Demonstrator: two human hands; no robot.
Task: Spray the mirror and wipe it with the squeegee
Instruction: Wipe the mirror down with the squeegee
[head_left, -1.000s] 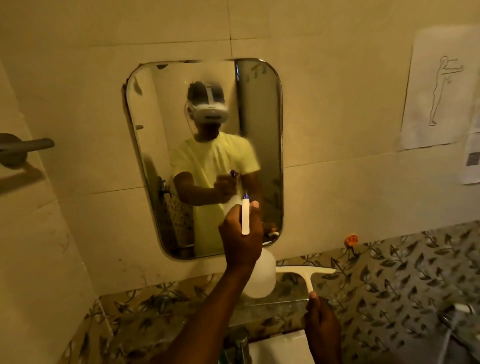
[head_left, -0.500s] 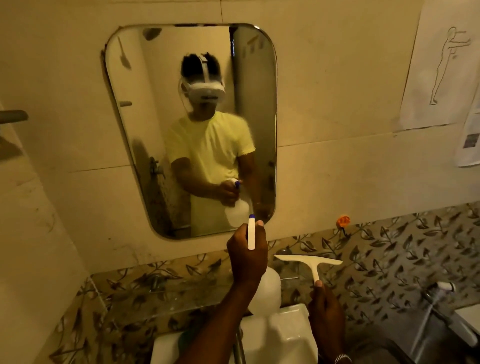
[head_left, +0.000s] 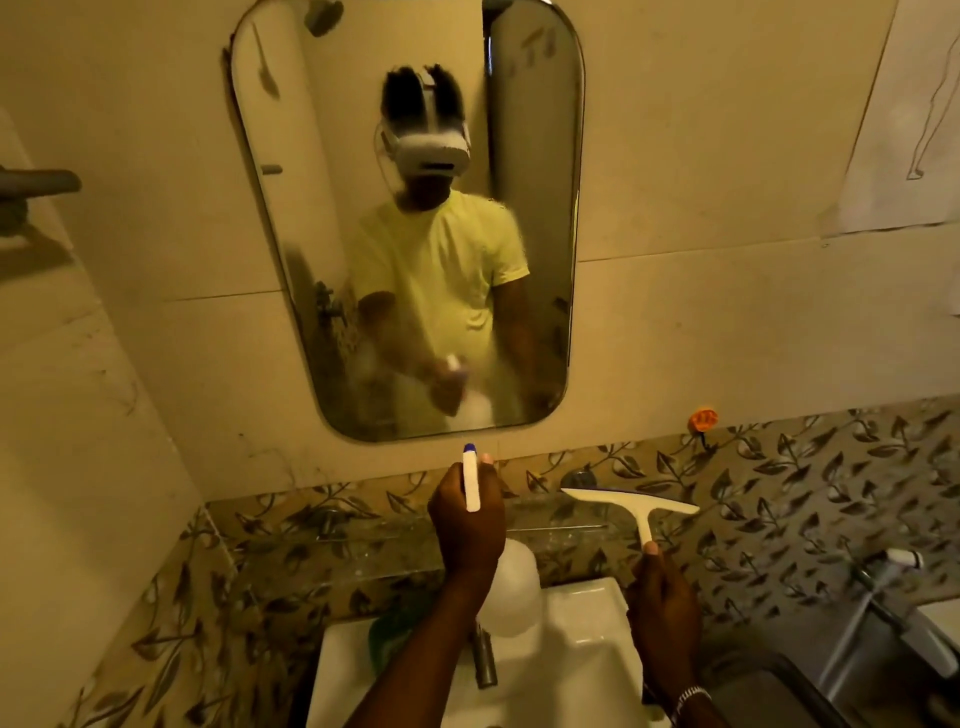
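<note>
A rounded rectangular mirror (head_left: 415, 156) hangs on the beige tiled wall, its lower left part misted with spray. My left hand (head_left: 467, 525) grips a white spray bottle (head_left: 511, 592) by its trigger head, the blue-tipped nozzle pointing up just below the mirror's bottom edge. My right hand (head_left: 662, 608) holds a white squeegee (head_left: 631, 501) by its handle, blade level, below and right of the mirror and apart from the glass.
A white washbasin (head_left: 582, 639) with a metal tap (head_left: 484, 657) sits under my arms. A leaf-patterned tile band (head_left: 805, 493) runs along the wall with an orange hook (head_left: 701, 420). A grey bar (head_left: 36, 184) sticks out at left; a paper drawing (head_left: 904, 130) hangs at right.
My left hand has dropped the spray bottle from in front of the mirror's lower part to below its edge. Mist now shows on the glass. The squeegee stays low.
</note>
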